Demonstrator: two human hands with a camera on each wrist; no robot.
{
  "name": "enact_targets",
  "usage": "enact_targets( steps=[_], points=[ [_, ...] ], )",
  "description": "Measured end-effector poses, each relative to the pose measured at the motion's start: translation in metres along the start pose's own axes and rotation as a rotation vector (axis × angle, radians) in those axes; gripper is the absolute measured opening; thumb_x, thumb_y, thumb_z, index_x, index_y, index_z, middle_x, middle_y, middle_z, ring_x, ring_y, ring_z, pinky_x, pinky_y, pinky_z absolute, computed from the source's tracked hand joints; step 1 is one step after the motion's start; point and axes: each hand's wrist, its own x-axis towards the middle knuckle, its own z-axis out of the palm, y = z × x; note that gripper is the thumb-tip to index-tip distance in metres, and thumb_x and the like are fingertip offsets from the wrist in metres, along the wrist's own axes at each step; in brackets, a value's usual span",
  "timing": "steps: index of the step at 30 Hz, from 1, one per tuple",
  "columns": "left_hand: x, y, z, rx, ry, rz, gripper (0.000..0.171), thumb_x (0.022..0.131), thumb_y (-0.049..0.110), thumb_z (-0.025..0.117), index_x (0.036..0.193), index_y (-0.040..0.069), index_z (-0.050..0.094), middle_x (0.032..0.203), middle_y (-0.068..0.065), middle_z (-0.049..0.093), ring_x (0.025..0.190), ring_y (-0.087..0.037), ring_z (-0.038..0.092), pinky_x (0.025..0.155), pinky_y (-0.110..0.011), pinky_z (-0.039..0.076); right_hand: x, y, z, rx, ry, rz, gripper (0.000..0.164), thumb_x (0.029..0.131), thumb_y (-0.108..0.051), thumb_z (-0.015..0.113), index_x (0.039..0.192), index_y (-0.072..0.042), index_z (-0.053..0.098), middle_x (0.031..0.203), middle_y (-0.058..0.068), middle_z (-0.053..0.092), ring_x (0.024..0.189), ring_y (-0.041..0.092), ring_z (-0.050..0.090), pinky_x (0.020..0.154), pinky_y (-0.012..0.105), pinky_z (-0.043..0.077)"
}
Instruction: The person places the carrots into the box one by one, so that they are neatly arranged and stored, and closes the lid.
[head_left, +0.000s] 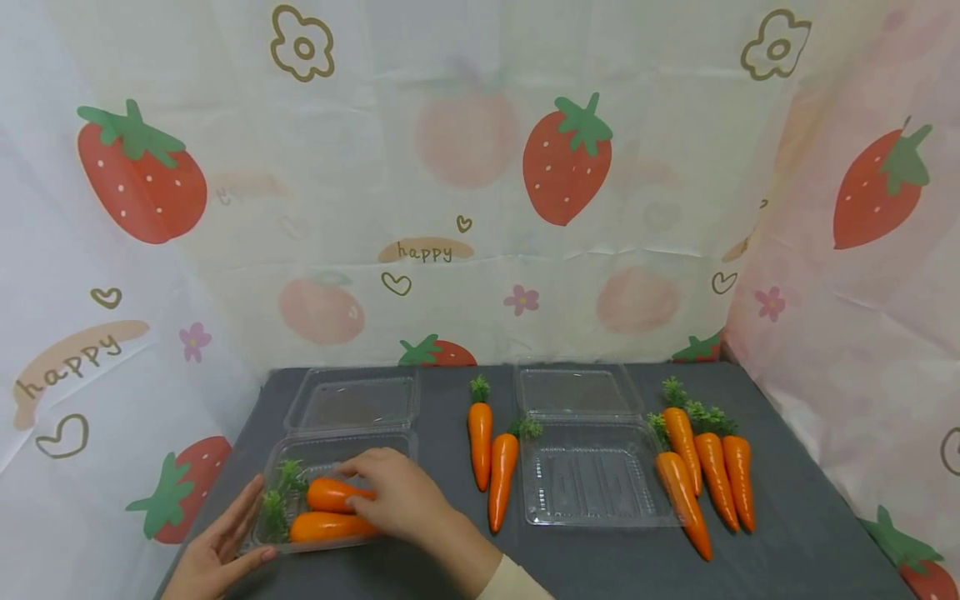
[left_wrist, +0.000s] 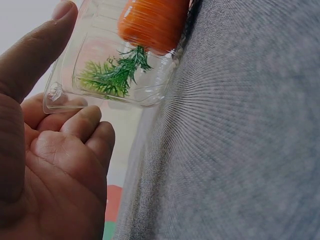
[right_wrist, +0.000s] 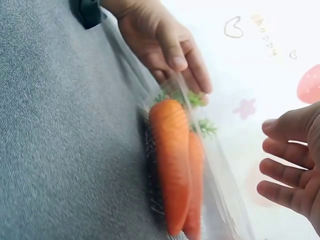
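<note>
Two orange toy carrots with green tops lie side by side in the left clear plastic container point(head_left: 408, 446), the rear carrot point(head_left: 327, 494) and the front carrot point(head_left: 330, 527). My left hand point(head_left: 217, 550) holds that container at its near left corner, thumb point(left_wrist: 37, 52) along one side and fingers on the other. Over the container's right part is my right hand point(head_left: 401, 496), overlapping the carrots' tips in the head view. Its fingers point(right_wrist: 285, 172) are spread and loosely bent with nothing between them, beside the container in the right wrist view.
A second clear container point(head_left: 592, 517) stands with its lid raised at the right. Between the containers lie two carrots point(head_left: 481, 446). Several more carrots point(head_left: 716, 479) lie at the right, one overlapping the container's edge. Printed curtains point(head_left: 480, 308) enclose the grey table point(head_left: 450, 575).
</note>
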Motion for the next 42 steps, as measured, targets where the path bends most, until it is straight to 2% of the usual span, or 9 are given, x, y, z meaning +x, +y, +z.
enact_targets(
  steps=[4, 12, 18, 28, 37, 42],
  points=[
    [0.000, 0.000, 0.000, 0.000, 0.003, 0.000, 0.089, 0.098, 0.002, 0.066, 0.166, 0.011, 0.010, 0.173, -0.007, 0.007, 0.135, 0.025, 0.029, 0.099, -0.003, 0.039, -0.005, 0.004, -0.007, 0.026, 0.041, -0.002, 0.035, 0.098, -0.022, 0.071, 0.133, -0.023, 0.068, 0.127, -0.013, 0.068, 0.116, 0.003, 0.061, 0.095, 0.017, 0.052],
    [0.001, -0.001, 0.000, 0.001, 0.007, -0.009, 0.089, 0.098, 0.003, 0.067, 0.166, 0.012, 0.011, 0.172, -0.011, 0.005, 0.133, 0.026, 0.029, 0.099, -0.002, 0.038, -0.015, 0.013, -0.016, 0.049, 0.093, 0.057, 0.036, 0.098, -0.024, 0.073, 0.133, -0.022, 0.068, 0.126, -0.012, 0.068, 0.114, 0.005, 0.062, 0.094, 0.021, 0.053],
    [0.001, -0.001, 0.001, 0.002, 0.010, -0.013, 0.089, 0.098, 0.003, 0.067, 0.166, 0.012, 0.010, 0.173, -0.008, 0.006, 0.133, 0.026, 0.029, 0.099, -0.001, 0.038, -0.020, 0.019, -0.021, 0.085, 0.148, 0.118, 0.037, 0.096, -0.025, 0.074, 0.133, -0.024, 0.068, 0.130, -0.013, 0.066, 0.116, 0.007, 0.062, 0.093, 0.023, 0.055],
    [0.001, -0.001, 0.000, -0.008, 0.008, -0.015, 0.088, 0.098, 0.002, 0.066, 0.166, 0.012, 0.010, 0.173, -0.007, 0.006, 0.133, 0.026, 0.029, 0.099, -0.003, 0.040, -0.026, 0.037, -0.022, 0.057, 0.320, 0.120, 0.039, 0.092, -0.017, 0.079, 0.130, -0.016, 0.070, 0.123, -0.004, 0.070, 0.110, 0.013, 0.064, 0.095, 0.027, 0.056],
    [0.002, -0.001, 0.000, -0.018, 0.012, -0.035, 0.090, 0.098, 0.004, 0.068, 0.166, 0.013, 0.010, 0.172, -0.009, 0.005, 0.133, 0.026, 0.029, 0.099, -0.003, 0.040, -0.026, 0.055, -0.024, 0.068, 0.437, 0.168, 0.041, 0.088, -0.013, 0.081, 0.128, -0.011, 0.070, 0.120, 0.002, 0.071, 0.109, 0.019, 0.065, 0.095, 0.033, 0.057],
    [0.002, -0.001, 0.000, -0.026, 0.010, -0.023, 0.090, 0.097, 0.003, 0.068, 0.166, 0.011, 0.010, 0.173, -0.008, 0.006, 0.133, 0.026, 0.030, 0.099, -0.003, 0.040, -0.024, 0.063, -0.027, 0.067, 0.465, 0.217, 0.042, 0.089, -0.013, 0.081, 0.129, -0.010, 0.069, 0.122, 0.004, 0.070, 0.112, 0.021, 0.066, 0.097, 0.038, 0.057]
  ],
)
